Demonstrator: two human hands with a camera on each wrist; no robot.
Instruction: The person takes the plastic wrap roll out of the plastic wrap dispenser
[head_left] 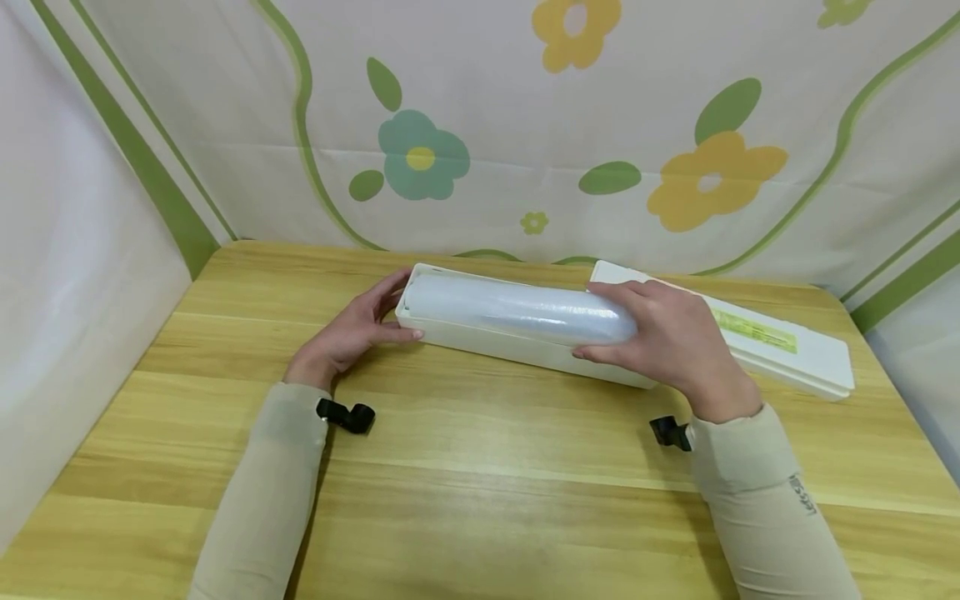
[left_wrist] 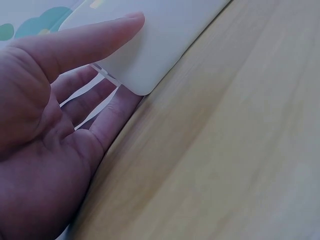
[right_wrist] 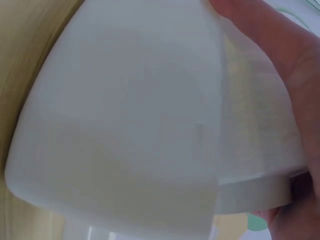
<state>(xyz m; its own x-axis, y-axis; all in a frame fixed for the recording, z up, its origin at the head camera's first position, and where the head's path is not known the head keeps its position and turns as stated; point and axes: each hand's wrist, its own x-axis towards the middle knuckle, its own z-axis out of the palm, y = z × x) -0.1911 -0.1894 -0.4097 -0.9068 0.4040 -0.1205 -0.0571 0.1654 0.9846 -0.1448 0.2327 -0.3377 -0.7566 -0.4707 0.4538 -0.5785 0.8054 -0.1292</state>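
A long white box [head_left: 487,340] lies on the table with its top off, and a roll of cling film [head_left: 517,310] rests in it. My left hand [head_left: 352,332] holds the box's left end, thumb [left_wrist: 117,37] on the front wall and fingers around the end and back. Over at the right end, my right hand [head_left: 671,337] grips the cling film roll from above, thumb in front and fingers behind. That end of the roll sits higher than the box's rim. In the right wrist view the box wall [right_wrist: 120,110] hides part of the roll [right_wrist: 260,115].
A white lid [head_left: 817,354] with a yellow-green label [head_left: 753,331] lies at the right, behind my right hand. The wooden table [head_left: 465,500] ends at a flower-printed curtain [head_left: 480,225] at the back, with more curtain on both sides.
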